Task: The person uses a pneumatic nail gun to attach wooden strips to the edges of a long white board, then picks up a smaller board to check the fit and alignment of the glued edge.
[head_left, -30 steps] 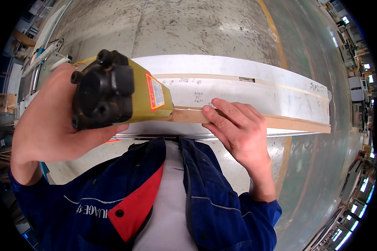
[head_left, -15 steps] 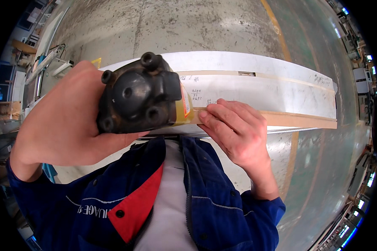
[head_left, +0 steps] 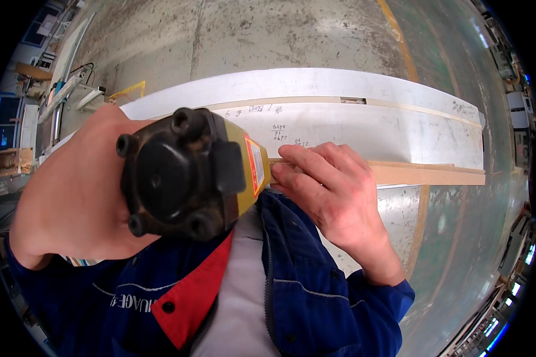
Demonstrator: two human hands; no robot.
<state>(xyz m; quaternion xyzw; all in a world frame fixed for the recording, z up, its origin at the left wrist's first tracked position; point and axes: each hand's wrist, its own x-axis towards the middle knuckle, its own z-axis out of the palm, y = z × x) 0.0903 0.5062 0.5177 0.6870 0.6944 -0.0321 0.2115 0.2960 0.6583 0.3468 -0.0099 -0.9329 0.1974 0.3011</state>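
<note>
Two bare hands at work over one long pale panel (head_left: 363,128). Left hand (head_left: 77,196) wrapped around one big power tool (head_left: 187,172), black at the back end, yellow along the side. Left fingers hidden behind the tool, so cannot tell just how curled, but clamped on it for sure. One small label (head_left: 256,166) on the yellow side: a tall rectangle, white with a red edge, facing the right hand. Tool nose hidden, pointing down at the near edge of the panel, close up to the camera.

Right hand (head_left: 333,199) flat on one thin wooden strip (head_left: 423,174), just beside the tool. Right fingers (head_left: 307,163) close together, bent a little, pressing down on the strip, tips nearly touching the yellow side. Strip lying along the near edge of the panel, running off to the right. One more thin pale strip (head_left: 399,104) set along the panel farther back, with one small dark gap in it. Some scribbled marks on the panel, between the two strips.

One blue jacket (head_left: 304,291) with one red collar flap (head_left: 190,291), low in the view, over a pale shirt. Grey concrete floor (head_left: 268,35) beyond the panel, with one yellow stripe (head_left: 393,33) painted across it. Some machines and one yellow frame (head_left: 128,91) far off at the left, too small to tell apart.
</note>
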